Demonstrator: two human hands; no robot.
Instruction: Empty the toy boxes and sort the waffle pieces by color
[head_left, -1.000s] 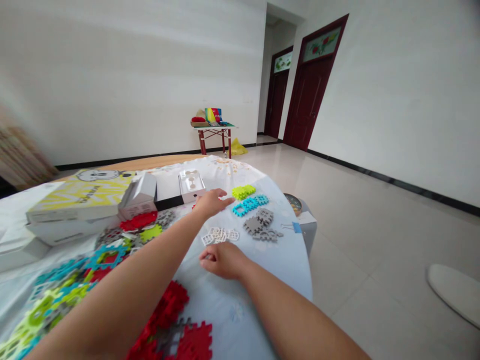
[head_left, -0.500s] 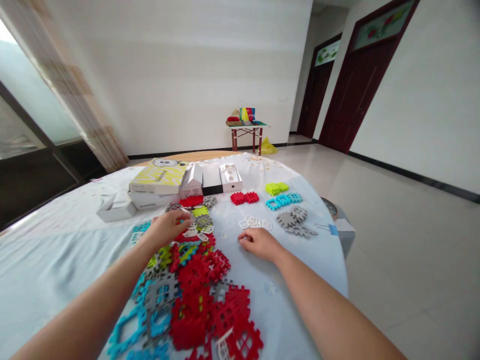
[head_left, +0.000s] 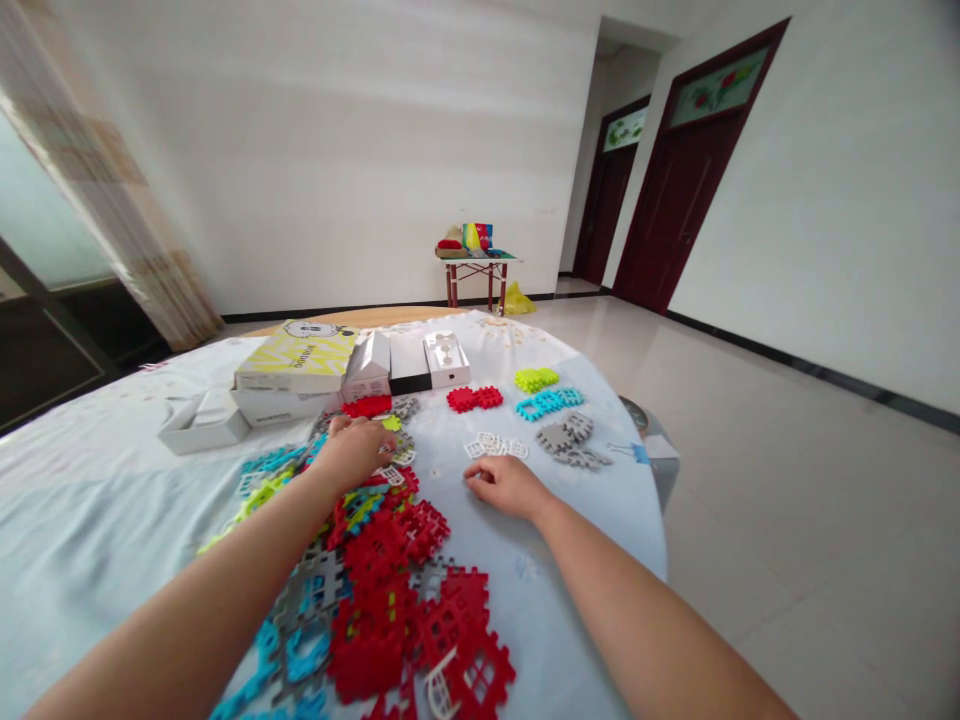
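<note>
My left hand point(head_left: 355, 452) reaches over the far end of a long heap of toothed plastic building tiles. Its fingers are bent and a little apart, touching white lattice pieces point(head_left: 393, 476) whose other parts it covers. Red tiles point(head_left: 379, 545) fill the middle of the heap, with blue tiles point(head_left: 306, 650) along its near left side. My right hand point(head_left: 504, 484) rests on the cloth with its fingers curled in, and nothing shows in it. Just beyond it lies a group of white lattice pieces point(head_left: 496, 445).
Sorted groups of red tiles point(head_left: 475, 398), lime green tiles point(head_left: 536, 379), blue tiles point(head_left: 550, 401) and grey tiles point(head_left: 568, 437) lie on the right. A yellow-and-white box point(head_left: 296, 358) and open white boxes point(head_left: 201, 424) stand behind the heap. A blue clip point(head_left: 637, 453) sits at the table's right edge.
The view has turned slightly right. My left hand has lowered onto the heap and now covers more of the white lattice pieces there. My right hand stays by the white group.
</note>
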